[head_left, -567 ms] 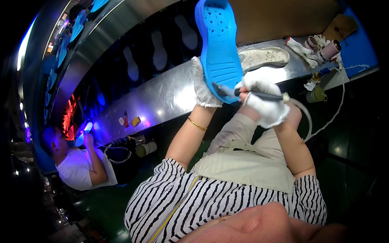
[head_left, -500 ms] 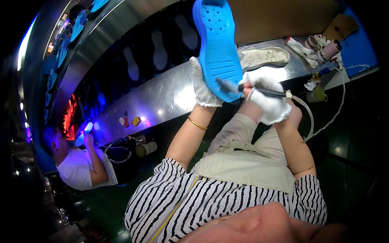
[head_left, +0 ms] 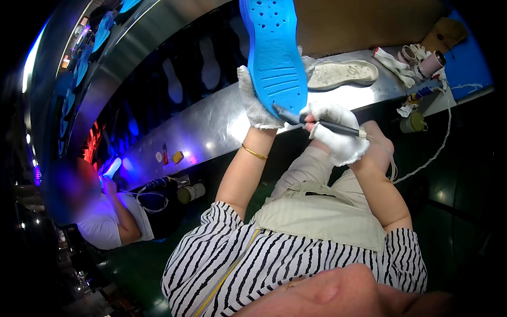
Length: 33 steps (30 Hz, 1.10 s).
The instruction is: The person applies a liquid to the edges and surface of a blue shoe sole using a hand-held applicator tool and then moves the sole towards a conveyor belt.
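Note:
My left hand (head_left: pixel 256 100), in a white knitted glove, grips the heel half of a bright blue shoe sole (head_left: pixel 274 55). The sole is held up lengthwise above the bench, its holed, ridged face toward me. My right hand (head_left: pixel 338 138), in a white glove with bare fingertips showing, is closed round a dark-handled brush (head_left: pixel 342 128). The brush's grey bristle end lies against or just over the heel end of the sole; exact contact is hard to tell. A pale hose runs from the back of the handle.
A metal bench (head_left: pixel 211 129) crosses in front of me, bearing an off-white sole (head_left: pixel 343 75), gloves (head_left: pixel 395 67) and a pink cup (head_left: pixel 432 63). Dark slots behind it hold pale soles (head_left: pixel 209 63). At the left, a co-worker (head_left: pixel 108 219) handles a lit sole. A green-lidded jar (head_left: pixel 413 122) is at right.
The blue sole has shifted left and slightly up with my left hand. My right hand has followed leftward and a little down, keeping the bristle end at the heel.

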{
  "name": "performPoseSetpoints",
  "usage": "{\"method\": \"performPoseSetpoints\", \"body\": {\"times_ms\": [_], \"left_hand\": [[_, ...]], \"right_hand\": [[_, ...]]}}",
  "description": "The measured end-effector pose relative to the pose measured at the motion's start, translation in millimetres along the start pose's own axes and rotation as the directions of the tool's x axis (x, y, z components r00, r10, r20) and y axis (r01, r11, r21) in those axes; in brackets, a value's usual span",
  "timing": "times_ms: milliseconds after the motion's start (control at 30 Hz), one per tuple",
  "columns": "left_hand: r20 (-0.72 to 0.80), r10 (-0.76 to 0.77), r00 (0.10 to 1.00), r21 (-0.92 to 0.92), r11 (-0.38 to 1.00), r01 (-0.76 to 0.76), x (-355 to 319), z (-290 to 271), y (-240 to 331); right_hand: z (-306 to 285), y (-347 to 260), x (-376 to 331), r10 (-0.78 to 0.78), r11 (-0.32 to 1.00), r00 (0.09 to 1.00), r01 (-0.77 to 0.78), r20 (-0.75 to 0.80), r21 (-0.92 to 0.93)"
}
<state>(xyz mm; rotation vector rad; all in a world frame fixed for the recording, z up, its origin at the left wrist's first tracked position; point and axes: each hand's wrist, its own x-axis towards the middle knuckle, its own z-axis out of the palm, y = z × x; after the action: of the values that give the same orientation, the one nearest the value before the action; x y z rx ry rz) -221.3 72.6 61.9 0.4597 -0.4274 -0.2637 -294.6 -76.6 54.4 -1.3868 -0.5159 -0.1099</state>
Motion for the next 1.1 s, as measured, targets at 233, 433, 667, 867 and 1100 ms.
{"method": "performPoseSetpoints", "body": {"times_ms": [233, 433, 667, 867, 1100], "left_hand": [[0.034, -0.068, 0.997, -0.094, 0.993, 0.071, 6, -2, 2], [0.114, -0.151, 0.982, -0.139, 0.976, 0.166, 9, -8, 6], [0.150, -0.202, 0.968, -0.105, 0.970, 0.219, 20, -4, 21], [-0.036, -0.310, 0.950, -0.022, 0.951, 0.310, 21, -4, 23], [-0.189, -0.472, 0.861, 0.143, 0.854, 0.500, 33, -11, 25]], "right_hand": [[-18, 1, 9, 0.094, 0.992, 0.995, -0.092, -0.014, 0.088], [-23, 1, 12, 0.283, 0.930, 0.956, -0.293, 0.074, 0.221], [-28, 4, -6, 0.256, 0.944, 0.943, -0.291, 0.210, 0.157], [-20, -16, 18, -0.088, 0.996, 0.994, 0.086, 0.071, 0.030], [-24, -6, 28, 0.001, 0.968, 0.968, 0.062, 0.253, -0.242]]}}
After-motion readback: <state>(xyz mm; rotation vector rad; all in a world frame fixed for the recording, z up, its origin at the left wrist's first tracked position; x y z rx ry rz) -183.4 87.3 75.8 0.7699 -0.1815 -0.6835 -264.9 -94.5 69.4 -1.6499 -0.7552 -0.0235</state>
